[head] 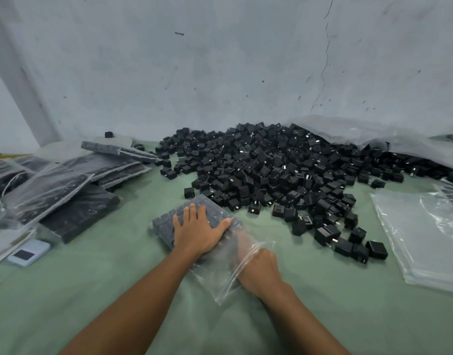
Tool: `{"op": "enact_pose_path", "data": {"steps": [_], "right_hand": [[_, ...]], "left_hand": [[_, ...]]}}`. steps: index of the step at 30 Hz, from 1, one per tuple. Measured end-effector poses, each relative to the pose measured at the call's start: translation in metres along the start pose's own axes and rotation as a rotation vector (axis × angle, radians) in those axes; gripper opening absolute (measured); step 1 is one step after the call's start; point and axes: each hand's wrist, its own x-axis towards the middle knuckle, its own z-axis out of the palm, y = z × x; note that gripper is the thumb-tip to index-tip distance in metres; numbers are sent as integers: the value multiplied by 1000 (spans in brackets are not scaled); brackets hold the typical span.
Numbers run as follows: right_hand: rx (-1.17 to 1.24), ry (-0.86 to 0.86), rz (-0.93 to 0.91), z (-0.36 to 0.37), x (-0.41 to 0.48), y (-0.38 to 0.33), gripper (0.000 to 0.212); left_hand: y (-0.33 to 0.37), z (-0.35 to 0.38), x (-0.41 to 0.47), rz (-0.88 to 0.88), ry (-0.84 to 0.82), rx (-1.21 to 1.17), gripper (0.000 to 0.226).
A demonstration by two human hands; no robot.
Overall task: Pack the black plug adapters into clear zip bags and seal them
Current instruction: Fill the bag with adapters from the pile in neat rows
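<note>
A green cloth [118,290] covers the whole work place, so the small parts have a soft, flat spot to lie on. At the far right a huge pile of black plug adapters [271,170] spills out of a big plastic sack [348,131]. The pile is close to the hands, likely so it is easy to grab more.

On the left lie the filled bags [74,201], stacked on each other and out of the way. They look done. On the right is a flat stack of empty clear bags [425,239], ready for the next turn.

In the middle, near the person, lies the zip bag [220,272] being packed. Rows of adapters sit neatly side by side in its far end. Its open mouth points to the near right.

The left hand [197,231] lies flat on top of the bag with straight, spread fingers. It presses down, I think to keep the rows from popping up or sliding.

The right hand [258,272] is pushed into the bag's mouth. Its fingers are blurry behind the plastic, so I cannot tell if they are straight or curled, or holding an adapter. It is probably pushing the rows tight.

The bag is not zipped yet.

A small pale blue gadget [28,253] lies at the near left.
</note>
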Motion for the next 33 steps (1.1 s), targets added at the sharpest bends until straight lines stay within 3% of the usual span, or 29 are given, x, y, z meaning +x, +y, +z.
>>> {"op": "enact_pose_path", "data": {"steps": [5,10,13,20,24,27,33], "right_hand": [[159,134,26,0,1,-1,41],[300,242,18,-3,-8,-5,23],[187,233,-78,-5,-8,-5,21],[33,308,-127,-2,0,0,37],[54,182,-118,-5,5,11,35],[62,91,-145,-11,12,14,54],[15,74,-231,-16,25,22,52]], "left_hand": [[0,-3,0,-4,-23,-38,111],[-8,-15,-1,34,16,-269,80],[-25,-15,-15,128,100,-172,61],[-30,-9,-28,59,97,-118,62],[-23,-7,-25,49,130,-116,62],[-17,-7,-21,25,132,-113,64],[-17,-5,-15,8,120,-88,67]]}}
